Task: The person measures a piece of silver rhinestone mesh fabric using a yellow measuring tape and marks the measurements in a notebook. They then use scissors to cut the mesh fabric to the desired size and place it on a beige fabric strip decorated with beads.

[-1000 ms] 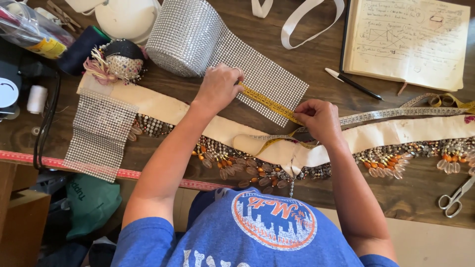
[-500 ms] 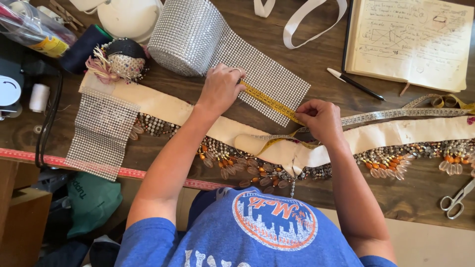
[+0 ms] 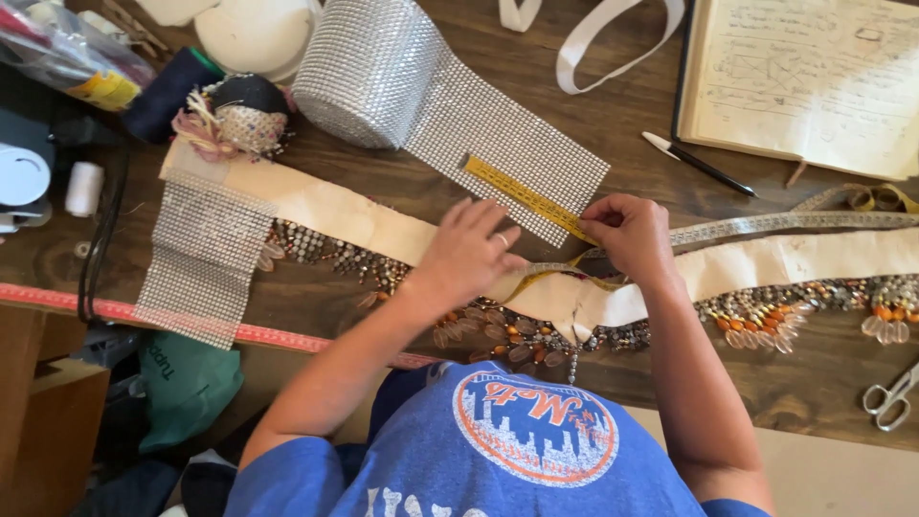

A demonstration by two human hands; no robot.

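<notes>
We see the right hand (image 3: 627, 235) pinching the yellow tape measure (image 3: 526, 198) against the silver mesh strip (image 3: 498, 144). The left hand (image 3: 469, 254) lies flat, fingers loosely spread, on the cream beaded belt (image 3: 383, 225) beside it.

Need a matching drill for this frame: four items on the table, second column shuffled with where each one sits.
Things:
1. yellow tape measure
2. scissors
3. black pen
4. white thread spool

Places:
A. far left, beside the dark cable
B. lying on the silver rhinestone mesh, one end pinched by the right hand
C. right edge of the wooden table, below the beaded trim
D. just below the open notebook

Pairs: 1-B, 2-C, 3-D, 4-A
</notes>
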